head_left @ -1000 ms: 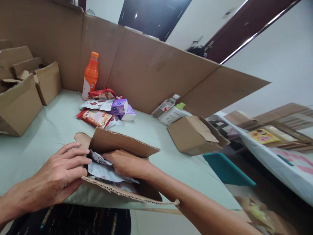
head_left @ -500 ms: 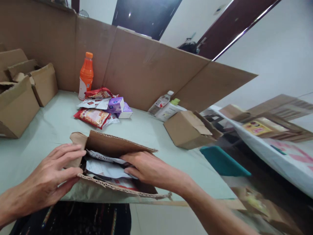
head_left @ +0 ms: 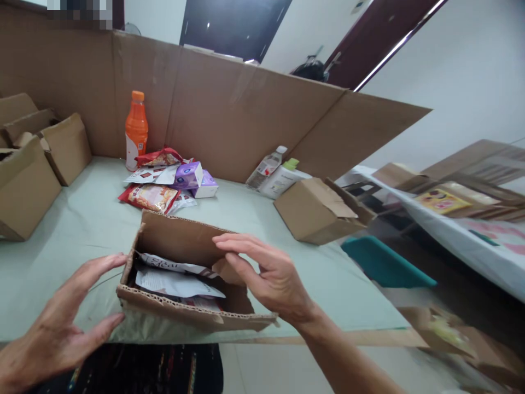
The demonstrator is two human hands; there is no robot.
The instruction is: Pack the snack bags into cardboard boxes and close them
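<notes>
I have the open cardboard box [head_left: 176,232] on the pale green table cover [head_left: 241,210], sitting between the two sets of fingers. Inside it, between the fingertips and lower than those of the right hand, a white pouch with dark lettering [head_left: 176,265] lies behind a pale packet with small print [head_left: 176,283]. My left hand [head_left: 61,320] is released, thumb and fingers spread, the upper fingertips right at the box's left end; I cannot tell if they touch it. My right hand [head_left: 270,273] reaches over the box's right end, fingers outstretched and thumb beneath, beside a small flap [head_left: 229,272]; whether they pinch it, I cannot tell. Beyond the left fingertips, past the box, I see a red snack packet [head_left: 147,197], purple-and-white packs [head_left: 186,175] and an upright orange bottle [head_left: 136,131]. Straight beyond the right fingers, a clear bottle [head_left: 266,168] leans next to a white bottle with a green cap [head_left: 279,181]; to their right, nearer those fingers, sits another carton [head_left: 307,210].
</notes>
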